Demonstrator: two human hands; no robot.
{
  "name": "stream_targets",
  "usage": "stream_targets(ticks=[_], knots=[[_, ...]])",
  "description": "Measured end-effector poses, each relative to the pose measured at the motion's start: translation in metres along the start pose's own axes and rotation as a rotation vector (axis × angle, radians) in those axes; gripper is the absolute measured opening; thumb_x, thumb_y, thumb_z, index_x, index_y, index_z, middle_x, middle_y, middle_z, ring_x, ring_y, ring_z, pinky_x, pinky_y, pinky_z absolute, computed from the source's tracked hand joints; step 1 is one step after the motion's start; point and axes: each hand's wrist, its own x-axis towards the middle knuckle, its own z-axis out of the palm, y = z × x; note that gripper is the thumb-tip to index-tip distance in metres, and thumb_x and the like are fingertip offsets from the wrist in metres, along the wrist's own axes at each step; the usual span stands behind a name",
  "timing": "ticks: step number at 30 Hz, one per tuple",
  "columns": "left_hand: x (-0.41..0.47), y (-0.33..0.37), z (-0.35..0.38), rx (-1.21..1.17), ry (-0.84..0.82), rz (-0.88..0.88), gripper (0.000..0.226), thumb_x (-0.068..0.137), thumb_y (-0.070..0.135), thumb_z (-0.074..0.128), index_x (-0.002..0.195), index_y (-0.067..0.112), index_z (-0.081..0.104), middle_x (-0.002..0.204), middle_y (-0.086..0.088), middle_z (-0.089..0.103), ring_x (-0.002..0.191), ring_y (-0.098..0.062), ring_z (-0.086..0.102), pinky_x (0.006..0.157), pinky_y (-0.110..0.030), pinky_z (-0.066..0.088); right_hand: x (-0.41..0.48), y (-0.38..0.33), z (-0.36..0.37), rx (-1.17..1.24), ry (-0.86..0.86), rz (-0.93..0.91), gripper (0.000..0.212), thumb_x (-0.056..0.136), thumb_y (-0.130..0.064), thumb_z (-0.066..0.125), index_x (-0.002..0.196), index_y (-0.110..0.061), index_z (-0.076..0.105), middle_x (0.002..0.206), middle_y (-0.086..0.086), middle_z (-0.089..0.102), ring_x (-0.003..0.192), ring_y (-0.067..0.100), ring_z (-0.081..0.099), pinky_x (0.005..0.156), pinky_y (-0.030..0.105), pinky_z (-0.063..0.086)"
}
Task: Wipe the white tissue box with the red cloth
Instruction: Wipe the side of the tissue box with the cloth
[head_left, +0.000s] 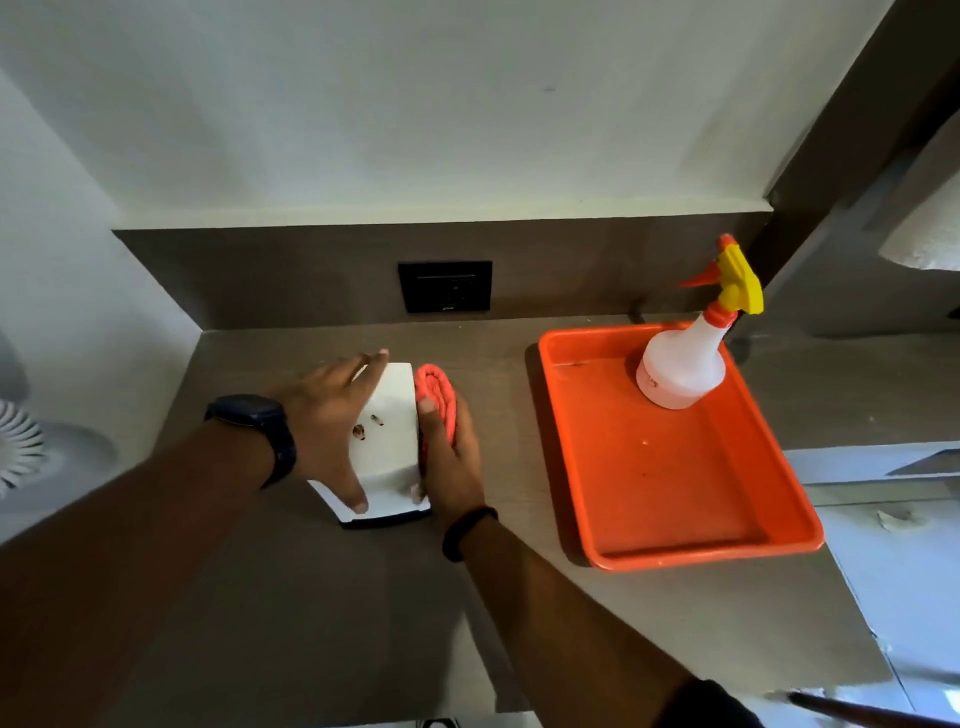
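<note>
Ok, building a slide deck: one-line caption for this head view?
Left hand steadies the tissue box while right hand presses the cloth to its side.

Two hands: left hand (332, 415), right hand (451, 457). One white tissue box (387, 441). One red cloth (436, 400), folded. One orange tray (675, 493). One spray bottle (685, 364), white with yellow and orange head. One black wall socket (444, 287). One watch (260, 421) on left wrist. One black band (467, 530) on right wrist. One white fan (21, 447), partly out of view. One desk (311, 597).
</note>
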Motion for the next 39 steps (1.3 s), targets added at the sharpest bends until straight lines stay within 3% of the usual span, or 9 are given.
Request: stream_targets(ticks=[4,9,12,18,23,28,30,36,39], knots=[[0.004,0.001,0.005,-0.008,0.102,0.004,0.151,0.023,0.068,0.076,0.142,0.028,-0.007,0.152,-0.005,0.023,0.134,-0.026,0.030,0.108,-0.040,0.035,-0.002,0.006,0.007,-0.019,0.037,0.047,0.031,0.093,-0.063,0.041,0.124,-0.061,0.042,0.140,-0.013,0.055,0.131,0.009,0.051,0.114,0.045,0.041],[0.005,-0.001,0.011,-0.003,0.177,0.013,0.145,0.020,0.070,0.069,0.140,0.027,0.000,0.146,-0.004,0.032,0.127,-0.026,0.039,0.102,-0.040,0.041,-0.028,0.015,0.011,0.011,0.121,-0.059,0.043,0.091,-0.065,0.041,0.132,-0.052,0.047,0.137,-0.020,0.057,0.127,-0.002,0.053,0.107,0.033,0.048],[0.005,-0.004,0.014,-0.004,0.199,0.018,0.144,0.020,0.070,0.068,0.141,0.026,0.004,0.144,-0.005,0.035,0.124,-0.026,0.041,0.098,-0.039,0.041,-0.025,0.007,0.018,0.003,0.134,-0.100,0.060,0.087,-0.069,0.038,0.136,-0.036,0.050,0.137,-0.003,0.060,0.128,0.014,0.056,0.107,0.047,0.049],[0.005,-0.001,0.009,-0.010,0.148,0.009,0.147,0.020,0.065,0.074,0.141,0.028,0.000,0.148,-0.004,0.030,0.127,-0.027,0.037,0.095,-0.038,0.041,0.027,-0.012,0.014,-0.049,0.068,0.008,0.045,0.101,-0.047,0.036,0.140,-0.028,0.050,0.144,0.001,0.057,0.135,0.017,0.051,0.117,0.047,0.038],[0.002,0.005,0.007,0.012,0.149,-0.008,0.147,0.022,0.061,0.075,0.142,0.025,-0.001,0.149,-0.005,0.029,0.129,-0.028,0.037,0.099,-0.041,0.042,-0.009,0.012,0.011,-0.017,0.139,0.083,0.035,0.096,-0.058,0.039,0.128,-0.051,0.051,0.124,-0.015,0.063,0.123,0.016,0.057,0.102,0.040,0.050],[0.002,0.005,0.007,0.013,0.163,0.006,0.146,0.024,0.060,0.076,0.143,0.022,0.001,0.148,-0.005,0.029,0.128,-0.028,0.036,0.097,-0.039,0.041,-0.024,0.006,0.011,0.033,0.119,0.004,0.036,0.089,-0.062,0.041,0.122,-0.053,0.054,0.132,-0.004,0.063,0.123,0.017,0.059,0.104,0.050,0.051],[0.002,0.005,0.007,0.011,0.156,0.004,0.148,0.025,0.059,0.078,0.144,0.022,0.000,0.150,-0.005,0.027,0.130,-0.028,0.034,0.099,-0.038,0.039,-0.006,-0.003,0.010,-0.007,0.080,-0.007,0.028,0.094,-0.055,0.042,0.119,-0.051,0.055,0.130,-0.003,0.064,0.124,0.017,0.058,0.108,0.047,0.047],[0.001,0.004,0.004,0.007,0.112,-0.002,0.151,0.025,0.061,0.080,0.144,0.024,-0.005,0.152,-0.006,0.022,0.134,-0.028,0.029,0.106,-0.041,0.037,0.012,-0.001,0.009,-0.057,0.068,0.147,0.049,0.098,-0.055,0.039,0.141,-0.034,0.046,0.146,0.003,0.055,0.134,0.024,0.050,0.115,0.051,0.038],[0.001,0.004,0.006,0.007,0.118,-0.012,0.150,0.023,0.063,0.076,0.143,0.026,-0.005,0.152,-0.004,0.022,0.134,-0.028,0.029,0.106,-0.043,0.037,-0.013,0.010,0.008,-0.014,0.086,0.109,0.033,0.095,-0.058,0.040,0.127,-0.056,0.049,0.138,-0.001,0.059,0.126,0.022,0.056,0.106,0.052,0.048]])
